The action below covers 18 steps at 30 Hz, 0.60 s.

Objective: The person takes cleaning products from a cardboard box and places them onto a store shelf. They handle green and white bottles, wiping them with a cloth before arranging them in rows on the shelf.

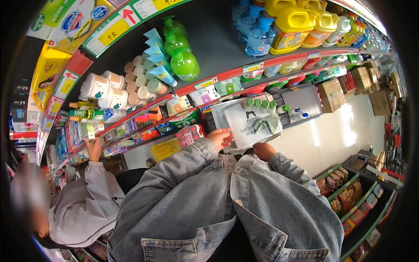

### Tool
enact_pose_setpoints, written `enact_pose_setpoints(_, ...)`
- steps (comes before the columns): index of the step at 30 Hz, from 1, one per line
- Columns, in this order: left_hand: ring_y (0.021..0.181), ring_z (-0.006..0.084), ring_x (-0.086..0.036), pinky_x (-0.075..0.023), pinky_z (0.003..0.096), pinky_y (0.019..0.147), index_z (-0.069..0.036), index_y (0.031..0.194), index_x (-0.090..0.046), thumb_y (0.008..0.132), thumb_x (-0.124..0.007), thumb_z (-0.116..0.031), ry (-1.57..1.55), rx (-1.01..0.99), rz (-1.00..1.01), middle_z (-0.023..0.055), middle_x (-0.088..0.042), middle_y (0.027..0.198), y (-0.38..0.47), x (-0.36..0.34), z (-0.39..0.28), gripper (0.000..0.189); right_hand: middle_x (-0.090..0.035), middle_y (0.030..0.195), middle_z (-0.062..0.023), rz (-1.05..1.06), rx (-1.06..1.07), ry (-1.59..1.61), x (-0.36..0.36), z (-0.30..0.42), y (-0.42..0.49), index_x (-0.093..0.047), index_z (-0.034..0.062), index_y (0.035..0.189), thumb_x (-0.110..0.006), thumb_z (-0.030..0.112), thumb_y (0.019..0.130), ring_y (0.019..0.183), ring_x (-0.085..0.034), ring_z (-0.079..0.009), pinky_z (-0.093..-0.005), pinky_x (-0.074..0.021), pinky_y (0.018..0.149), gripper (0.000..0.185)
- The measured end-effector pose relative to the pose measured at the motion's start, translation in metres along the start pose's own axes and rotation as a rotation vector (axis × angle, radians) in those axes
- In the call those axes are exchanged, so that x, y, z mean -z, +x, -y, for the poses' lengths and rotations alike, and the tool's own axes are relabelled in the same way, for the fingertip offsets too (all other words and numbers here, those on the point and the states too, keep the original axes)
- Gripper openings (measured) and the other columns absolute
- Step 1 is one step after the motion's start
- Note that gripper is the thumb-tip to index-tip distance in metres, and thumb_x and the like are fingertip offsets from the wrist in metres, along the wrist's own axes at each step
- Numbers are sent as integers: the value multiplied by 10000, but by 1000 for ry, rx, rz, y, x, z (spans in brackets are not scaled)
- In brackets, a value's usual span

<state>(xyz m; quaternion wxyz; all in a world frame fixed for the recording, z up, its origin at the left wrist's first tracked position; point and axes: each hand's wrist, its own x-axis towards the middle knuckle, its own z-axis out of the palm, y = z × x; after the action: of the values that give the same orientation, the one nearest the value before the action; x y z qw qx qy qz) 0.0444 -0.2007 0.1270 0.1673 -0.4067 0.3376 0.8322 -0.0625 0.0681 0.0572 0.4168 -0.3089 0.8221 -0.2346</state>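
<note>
My left hand (pixel 222 139), palm turned up and fingers slightly bent, shows nothing in its grasp beside the near left corner of a white printed bag (pixel 240 132). My right hand (pixel 264 151) is curled at the bag's near edge, close to a dark strap or handle (pixel 249 151); whether it grips this is hidden. On the bag lies a crumpled grey-green cloth or glove (pixel 266 123). Several green-capped bottles (pixel 261 103) stand at its far side. To the right sits a grey bin with a translucent surface (pixel 301 100) and small bottles around it.
Ahead runs a store shelf (pixel 216 42) with green pump bottles (pixel 185 64), yellow jugs (pixel 291 29) and cotton-swab tubs (pixel 98 85). At left, another person's hand (pixel 94 149) touches a small box (pixel 87 130). Cardboard boxes (pixel 331 95) stand right; snack racks (pixel 353 196) lie lower right.
</note>
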Motion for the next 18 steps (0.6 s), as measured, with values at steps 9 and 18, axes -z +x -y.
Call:
enact_pose_setpoints(9, 913, 172, -657, -506, 312, 730, -112, 1205, -562, 949, -599, -176, -36, -15, -12, 44, -674, 1049, 5, -21, 0, 266, -691, 996, -215, 30, 33, -118, 25, -31, -2, -686, 45, 1095, -533, 294, 883, 968, -650, -372, -433, -504, 890, 361)
enact_pose_setpoints(18, 936, 175, -649, -493, 339, 764, -138, 1185, -570, 937, -630, -231, -84, -58, -70, 28, -673, 1049, 13, -40, 14, 271, -707, 970, -195, -1, 4, -61, 57, -71, 6, -691, 65, 1104, -598, 290, 862, 908, -678, -343, -404, -537, 819, 343)
